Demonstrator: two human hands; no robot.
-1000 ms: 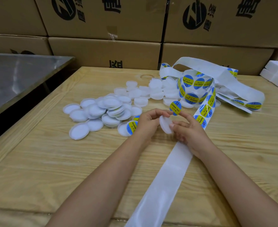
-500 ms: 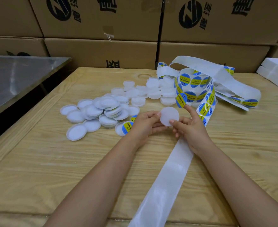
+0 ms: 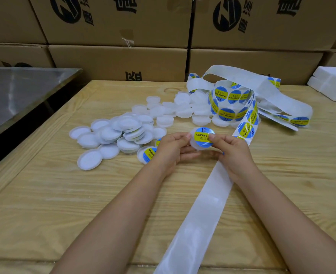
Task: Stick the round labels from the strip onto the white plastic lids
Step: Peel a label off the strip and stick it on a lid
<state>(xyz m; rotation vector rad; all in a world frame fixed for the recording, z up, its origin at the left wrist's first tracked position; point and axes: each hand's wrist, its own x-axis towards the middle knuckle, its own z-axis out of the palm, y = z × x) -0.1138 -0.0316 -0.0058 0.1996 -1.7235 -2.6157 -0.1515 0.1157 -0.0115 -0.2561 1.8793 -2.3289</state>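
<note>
White lid (image 3: 195, 145) held up off the wooden surface (image 3: 64, 204), over its middle, between both hands. Round blue-and-yellow label (image 3: 202, 138) sits on the lid's upper face, print reading "SOLDERING".

Left hand (image 3: 173, 149): thumb tip at the lid's left rim, fingers (image 3: 186, 155) curled beneath it, so it grips the lid. Right hand (image 3: 232, 155): thumb (image 3: 212, 137) laid on the label's right part, other fingers curled behind and under the lid, also gripping. Lid's lower rim is partly hidden by the fingers.

Bare backing strip (image 3: 202, 214) runs from the near edge of the surface up under the right hand, then on to a loose coil of labelled strip (image 3: 232, 103) toward the far right corner.

Heap of unlabelled lids (image 3: 123, 133) lies left of the hands, spreading toward the far edge. One labelled lid (image 3: 148, 154) rests on the surface just beside the left hand, partly covered by it.

Behind the far edge: stacked cardboard boxes (image 3: 123, 62). Beyond the left edge: a metal table (image 3: 14, 91). White foam block (image 3: 333, 84) at the far right corner.
</note>
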